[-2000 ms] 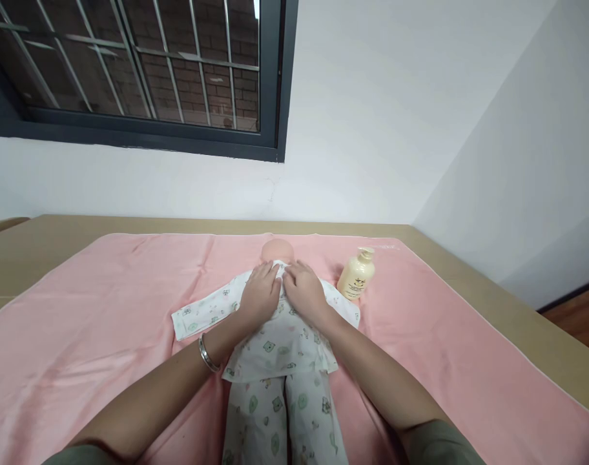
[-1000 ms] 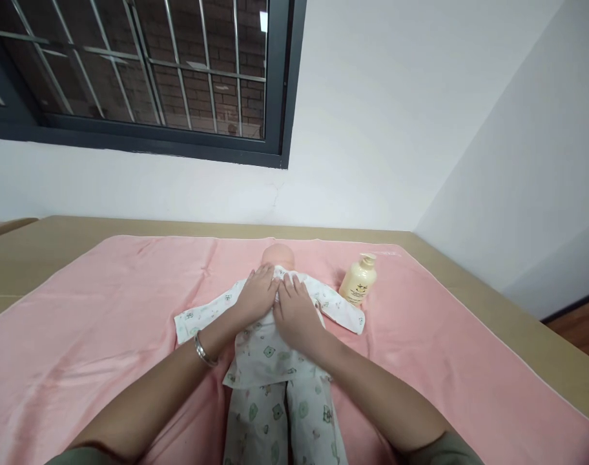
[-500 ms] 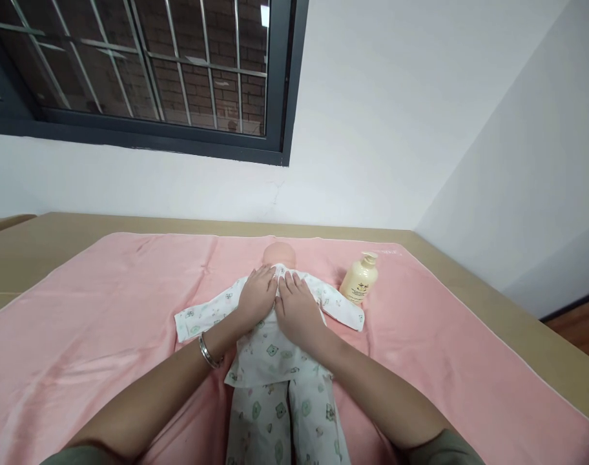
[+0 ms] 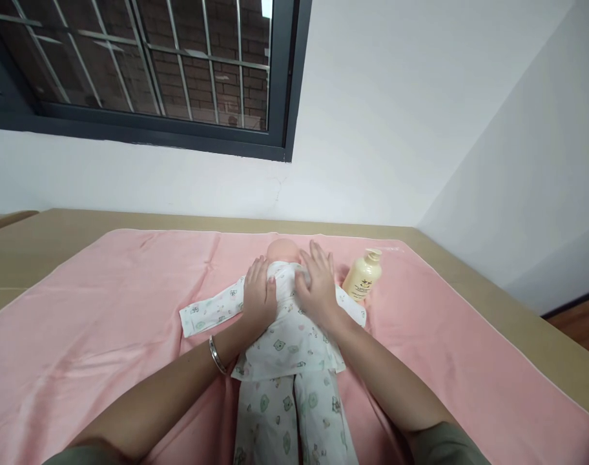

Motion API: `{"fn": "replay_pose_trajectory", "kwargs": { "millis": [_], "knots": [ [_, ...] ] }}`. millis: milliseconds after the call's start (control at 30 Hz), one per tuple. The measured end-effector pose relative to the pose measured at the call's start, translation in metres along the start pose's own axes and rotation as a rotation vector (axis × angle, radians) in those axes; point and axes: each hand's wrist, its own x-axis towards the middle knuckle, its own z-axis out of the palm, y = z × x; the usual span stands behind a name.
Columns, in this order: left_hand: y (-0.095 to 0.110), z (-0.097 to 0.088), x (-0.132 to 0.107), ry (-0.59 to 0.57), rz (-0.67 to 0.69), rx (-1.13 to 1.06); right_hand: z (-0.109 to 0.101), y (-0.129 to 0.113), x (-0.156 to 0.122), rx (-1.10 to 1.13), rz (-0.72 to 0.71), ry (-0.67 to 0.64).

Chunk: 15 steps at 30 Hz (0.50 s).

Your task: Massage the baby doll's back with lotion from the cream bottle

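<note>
A baby doll (image 4: 282,250) lies on its back or front, I cannot tell which, with its bald head toward the wall. It wears a white printed top (image 4: 289,349) with long sleeves spread out, and matching trousers (image 4: 268,416). My left hand (image 4: 259,294) rests flat on the left side of the top near the shoulder, fingers extended. On the other side, my right hand (image 4: 318,284) is at the doll's right-hand shoulder area, its fingers spread and slightly blurred. Between the two hands the chest cloth shows.
Beside the right sleeve stands a cream pump bottle (image 4: 363,276), slightly tilted in view. A pink sheet (image 4: 449,349) with a few creases covers much of the tan surface (image 4: 469,284). A white wall and a barred window (image 4: 144,64) rise behind.
My hands have parted from the middle of the chest toward the shoulders, the right one moving further out and up. The view has shifted slightly.
</note>
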Motion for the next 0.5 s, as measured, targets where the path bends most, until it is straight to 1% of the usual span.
{"fn": "replay_pose_trajectory", "kwargs": {
  "millis": [33,67,133,167,200,300,400,433,500],
  "knots": [
    [0.001,-0.001,-0.001,0.030,0.013,-0.011,0.002,-0.006,-0.005,0.006,-0.082,-0.014],
    [0.002,-0.002,-0.001,0.052,0.023,-0.019,0.005,-0.011,-0.008,0.002,-0.144,-0.077],
    [0.004,-0.004,-0.002,0.068,0.034,-0.024,0.010,-0.017,-0.013,-0.009,-0.202,-0.243],
    [0.005,-0.004,-0.002,0.066,0.036,-0.024,0.012,-0.018,-0.013,-0.010,-0.203,-0.296],
    [0.005,-0.005,-0.002,0.061,0.035,-0.025,0.013,-0.017,-0.013,-0.009,-0.193,-0.310],
    [0.006,-0.006,-0.003,0.052,0.029,-0.036,0.015,-0.010,-0.008,-0.004,-0.157,-0.268],
    [0.006,-0.006,-0.003,0.047,0.022,-0.041,0.015,-0.004,-0.006,0.020,-0.136,-0.321],
    [0.006,-0.005,-0.003,0.045,0.019,-0.040,0.015,-0.003,-0.007,0.035,-0.127,-0.314],
    [0.005,-0.005,-0.003,0.036,0.007,-0.039,0.016,-0.003,-0.009,0.067,-0.141,-0.252]
  ]
}}
